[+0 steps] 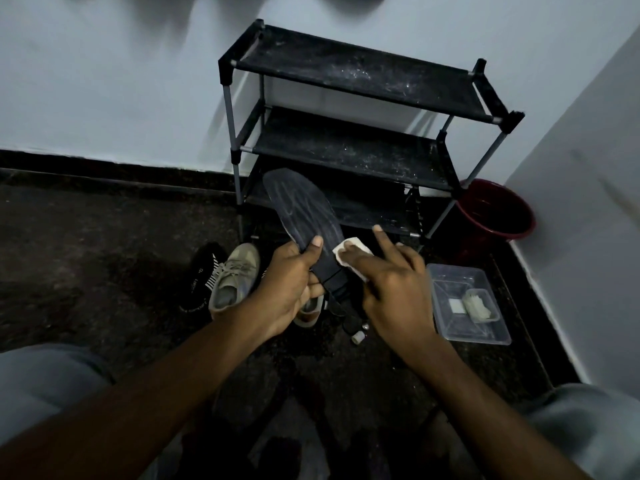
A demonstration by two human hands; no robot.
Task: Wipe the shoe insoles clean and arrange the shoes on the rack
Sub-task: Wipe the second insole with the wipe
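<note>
A dim room corner seen from above. On the dark speckled floor (104, 254) at the left lies a black slip-on shoe with white stripes (202, 278), touching a beige lace-up sneaker (235, 278) on its right. In the middle, the left hand (291, 282) grips the heel end of a long dark grey insole (304, 209), thumb on top and fingers curled beneath, toe end pointing away. The right hand (394, 289) holds a white folded wipe (349, 252) against the insole, fingers bent over it, index finger raised. Behind stands a dusty black three-tier shoe rack (360, 74) against the wall. Further right sit a clear plastic tray (485, 334) and, beyond it, a red bucket (495, 209).
</note>
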